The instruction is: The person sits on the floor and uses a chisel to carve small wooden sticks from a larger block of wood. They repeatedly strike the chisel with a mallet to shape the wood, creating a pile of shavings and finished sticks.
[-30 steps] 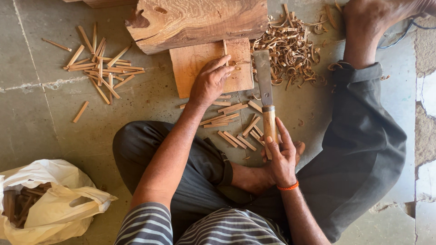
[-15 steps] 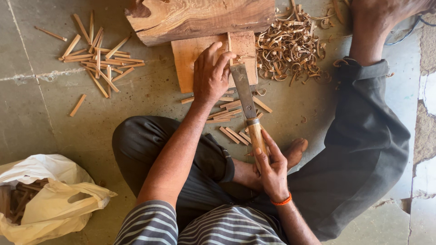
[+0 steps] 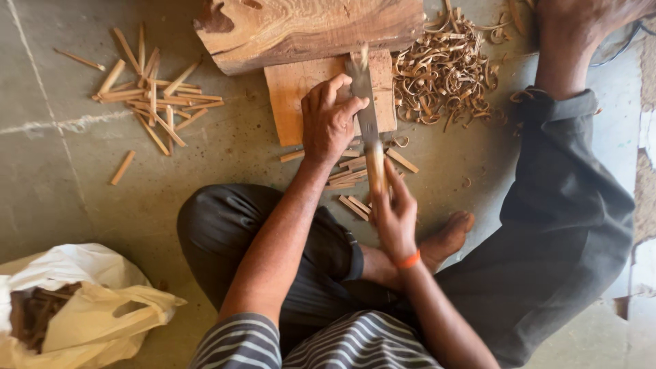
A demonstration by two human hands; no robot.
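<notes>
There is one big rough brown wooden log [image 3: 307, 27] and one flat pale wooden board [image 3: 294, 96]. One long metal blade with a wooden handle [image 3: 367, 130] is there. One white plastic bag [image 3: 75, 307] lies on the floor. There are two heaps of thin cut wooden sticks [image 3: 150, 102], and one pile of curled wood shavings [image 3: 444, 75].

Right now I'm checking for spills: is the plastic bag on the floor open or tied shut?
Open. The plastic bag gapes at its mouth, showing dark brown pieces inside.
</notes>
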